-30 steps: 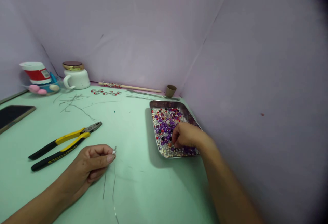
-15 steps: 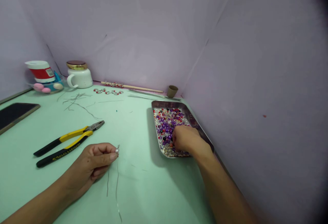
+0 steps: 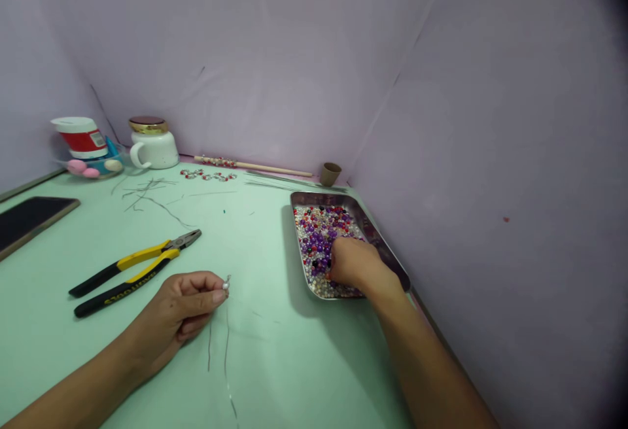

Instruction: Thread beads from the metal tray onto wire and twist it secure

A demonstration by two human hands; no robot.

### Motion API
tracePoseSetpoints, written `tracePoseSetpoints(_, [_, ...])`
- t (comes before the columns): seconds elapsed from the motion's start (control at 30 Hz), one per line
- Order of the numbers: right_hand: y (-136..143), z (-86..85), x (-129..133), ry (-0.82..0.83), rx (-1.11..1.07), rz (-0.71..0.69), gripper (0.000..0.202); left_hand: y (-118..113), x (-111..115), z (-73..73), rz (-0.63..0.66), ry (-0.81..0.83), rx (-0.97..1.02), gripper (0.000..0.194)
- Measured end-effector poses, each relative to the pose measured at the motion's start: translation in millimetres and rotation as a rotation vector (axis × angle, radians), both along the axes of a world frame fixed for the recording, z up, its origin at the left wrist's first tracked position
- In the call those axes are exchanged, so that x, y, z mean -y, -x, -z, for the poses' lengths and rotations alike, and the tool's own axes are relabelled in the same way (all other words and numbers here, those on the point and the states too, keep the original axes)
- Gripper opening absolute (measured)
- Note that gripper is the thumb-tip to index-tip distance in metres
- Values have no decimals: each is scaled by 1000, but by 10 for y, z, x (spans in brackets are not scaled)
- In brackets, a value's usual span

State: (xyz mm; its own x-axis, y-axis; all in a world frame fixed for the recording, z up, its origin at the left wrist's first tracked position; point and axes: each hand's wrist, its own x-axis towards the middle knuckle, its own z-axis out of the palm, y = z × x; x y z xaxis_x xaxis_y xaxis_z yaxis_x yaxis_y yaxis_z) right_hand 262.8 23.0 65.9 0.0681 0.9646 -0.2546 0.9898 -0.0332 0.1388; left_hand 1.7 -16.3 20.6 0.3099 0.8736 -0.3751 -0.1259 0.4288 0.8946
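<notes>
Silver wire hangs pinched in the left hand; the right hand sits among beads, its grip hidden.

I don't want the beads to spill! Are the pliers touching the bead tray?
Apart. The head view shows a wide stretch of green tabletop between the pliers and the bead tray.

The left hand pinches between thumb and forefinger — the right hand reaches forward, fingers curled downward (tips hidden).
</notes>
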Motion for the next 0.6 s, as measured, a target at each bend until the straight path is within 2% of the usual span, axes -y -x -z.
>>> tracePoseSetpoints(0.27, [119,9,53,-33,27,20,27,-11,12,-21,-4,-20,2,13])
tracePoseSetpoints(0.6, [119,76,145,-68,24,46,24,-12,33,-20,-6,-73,9,15])
